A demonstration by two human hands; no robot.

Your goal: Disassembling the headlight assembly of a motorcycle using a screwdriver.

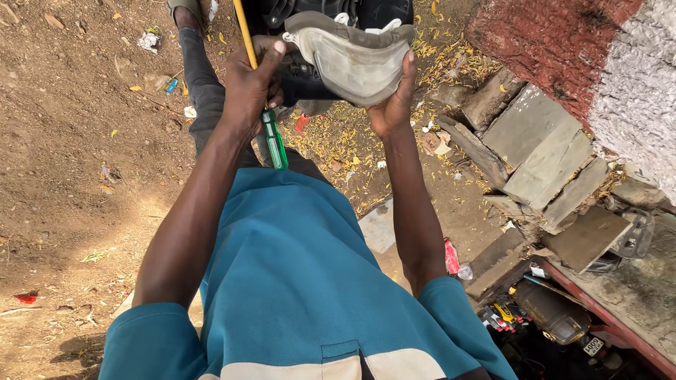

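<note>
Up near the top of the view, both hands are raised in front of the person's teal shirt [296, 281]. The left hand [248, 88] is closed in a fist around a screwdriver [271, 134]: its green translucent handle sticks out below the fist, pointing down toward the shirt, while a yellow length of it runs up past the thumb to the top edge of the picture. The thumb of this hand also presses on the left end of a grey plastic cover [350, 60]. The right hand [394, 105] is half open, cupping the cover from below and from the right, with the fingers spread along its right edge. The cover is a shallow, dusty, curved shell with a paler translucent face, held in the air between the two hands, just in front of a dark machine part [317, 10] that shows at the top edge. Below lies bare brown ground [77, 141] strewn with small yellow leaves. Stone slabs [542, 158] are stacked at the right, beside a red and white wall [598, 49].
</note>
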